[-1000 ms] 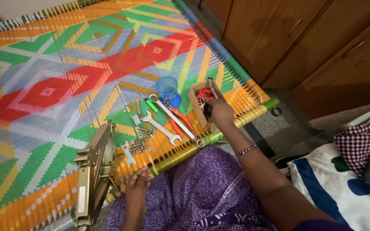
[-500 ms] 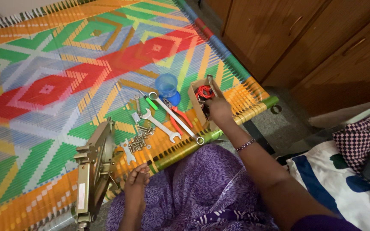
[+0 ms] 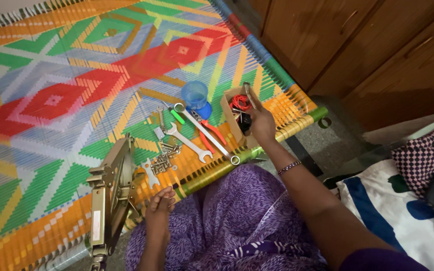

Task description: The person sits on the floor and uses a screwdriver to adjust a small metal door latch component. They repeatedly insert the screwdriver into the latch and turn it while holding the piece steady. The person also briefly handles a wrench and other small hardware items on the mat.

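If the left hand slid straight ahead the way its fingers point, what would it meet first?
Likely the small flat metal bracket by the heap of nuts and bolts, just beyond the left hand on the woven cot; depth is uncertain.

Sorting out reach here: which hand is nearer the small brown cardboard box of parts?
Right. The right hand is at the small brown cardboard box, touching its edge; the left hand rests far below-left, by the woven cot's edge.

- A woven cot (image 3: pixel 51 100) fills the view, its strapping patterned in red, green, orange and pale blue diamonds.
- Right of the cot stand brown wooden cabinet doors (image 3: pixel 357 45).
- Between cot and cabinets lies a grey speckled floor (image 3: pixel 327 143).
- Below the cabinets, a white cloth (image 3: pixel 398 211) with coloured blotches.
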